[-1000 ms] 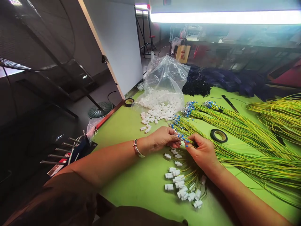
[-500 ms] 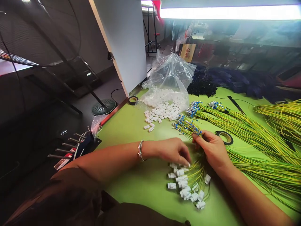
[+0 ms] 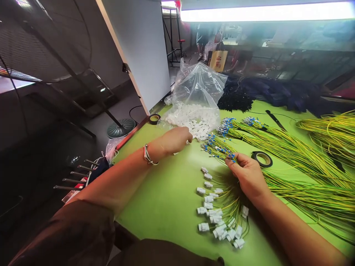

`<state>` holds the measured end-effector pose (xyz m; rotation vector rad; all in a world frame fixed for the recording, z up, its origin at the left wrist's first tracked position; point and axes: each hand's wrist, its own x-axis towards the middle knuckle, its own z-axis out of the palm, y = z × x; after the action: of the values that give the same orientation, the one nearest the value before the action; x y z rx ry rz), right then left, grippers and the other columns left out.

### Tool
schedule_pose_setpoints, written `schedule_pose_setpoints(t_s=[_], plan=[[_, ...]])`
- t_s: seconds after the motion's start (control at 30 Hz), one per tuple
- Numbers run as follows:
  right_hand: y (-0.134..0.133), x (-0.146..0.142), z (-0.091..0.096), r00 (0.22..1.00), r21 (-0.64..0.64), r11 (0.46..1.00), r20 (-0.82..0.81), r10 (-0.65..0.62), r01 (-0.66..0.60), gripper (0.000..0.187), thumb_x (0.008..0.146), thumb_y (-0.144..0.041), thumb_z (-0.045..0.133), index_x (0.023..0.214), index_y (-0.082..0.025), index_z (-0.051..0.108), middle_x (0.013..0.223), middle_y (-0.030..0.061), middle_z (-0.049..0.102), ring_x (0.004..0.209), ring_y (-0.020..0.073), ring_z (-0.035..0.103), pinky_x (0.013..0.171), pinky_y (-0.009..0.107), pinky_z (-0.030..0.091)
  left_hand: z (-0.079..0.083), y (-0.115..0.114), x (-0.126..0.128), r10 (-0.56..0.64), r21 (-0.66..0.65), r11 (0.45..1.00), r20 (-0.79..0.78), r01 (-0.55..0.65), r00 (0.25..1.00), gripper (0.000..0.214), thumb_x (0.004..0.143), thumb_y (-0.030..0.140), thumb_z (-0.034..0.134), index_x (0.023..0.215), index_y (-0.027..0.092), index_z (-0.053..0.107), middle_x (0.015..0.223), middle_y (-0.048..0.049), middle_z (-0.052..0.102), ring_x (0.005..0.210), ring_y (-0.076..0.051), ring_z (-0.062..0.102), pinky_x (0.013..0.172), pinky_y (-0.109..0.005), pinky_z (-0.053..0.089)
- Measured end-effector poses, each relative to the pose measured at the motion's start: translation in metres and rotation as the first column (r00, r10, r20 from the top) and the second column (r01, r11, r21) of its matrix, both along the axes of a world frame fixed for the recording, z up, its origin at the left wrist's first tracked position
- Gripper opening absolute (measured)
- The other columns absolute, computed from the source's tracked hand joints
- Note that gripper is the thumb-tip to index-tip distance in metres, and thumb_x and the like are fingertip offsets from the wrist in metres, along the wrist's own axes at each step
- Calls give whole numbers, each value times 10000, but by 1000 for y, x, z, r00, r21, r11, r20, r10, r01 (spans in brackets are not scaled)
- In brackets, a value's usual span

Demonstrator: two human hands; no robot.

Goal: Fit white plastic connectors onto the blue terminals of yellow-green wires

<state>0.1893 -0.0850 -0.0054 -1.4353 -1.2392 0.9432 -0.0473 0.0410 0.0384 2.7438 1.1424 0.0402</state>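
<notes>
My left hand (image 3: 177, 140) reaches to the near edge of a pile of white plastic connectors (image 3: 200, 129), its fingers curled together and pointing down. A bit of white shows under the fingertips, but what they pinch is mostly hidden. My right hand (image 3: 246, 171) is closed around a bundle of yellow-green wires (image 3: 288, 188), thumb and forefinger near the blue-sleeved terminals (image 3: 219, 147) at their ends. Below that hand, several wires fan out on the green tabletop, each ending in a white connector (image 3: 203, 227).
A clear plastic bag (image 3: 198, 83) lies over the pile's back. Black tape rolls (image 3: 154, 118) (image 3: 262, 159) lie left and right. More yellow-green wire bundles (image 3: 305, 151) and dark cables (image 3: 266, 92) cover the right and back. A white panel (image 3: 138, 51) stands at left, beside a fan (image 3: 44, 40).
My left hand has moved from the fanned-out connectors forward and left to the white pile. The fanned connectors are spread more openly. My right hand keeps its grip on the wires.
</notes>
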Motion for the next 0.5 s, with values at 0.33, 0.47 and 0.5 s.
schedule_pose_setpoints(t_s=[0.33,0.47,0.5], plan=[[0,-4,-1,998,-9,999,49,41,-40,193,716,-348,651,723,-156,657,680,7,620,639,146,522,635,263,413,-15,7,6,-35,-17,999,42,36,999,142,762,188,557,826,151,678,909,-84,618,833,-178,567,727,-258,409],[0,-4,1,998,-6,1000,54,28,-28,184,708,-338,634,743,-158,656,689,6,623,644,149,522,634,261,408,-10,-3,14,-57,0,998,140,57,989,161,801,188,557,919,147,660,957,-88,611,866,-185,558,734,-280,415],[1,-4,2,998,-6,1000,57,24,-24,178,706,-331,628,740,-158,651,684,4,619,641,148,516,629,260,403,-8,-7,17,-26,-30,999,215,33,976,162,808,188,560,925,146,662,932,-80,625,854,-180,563,739,-283,419]])
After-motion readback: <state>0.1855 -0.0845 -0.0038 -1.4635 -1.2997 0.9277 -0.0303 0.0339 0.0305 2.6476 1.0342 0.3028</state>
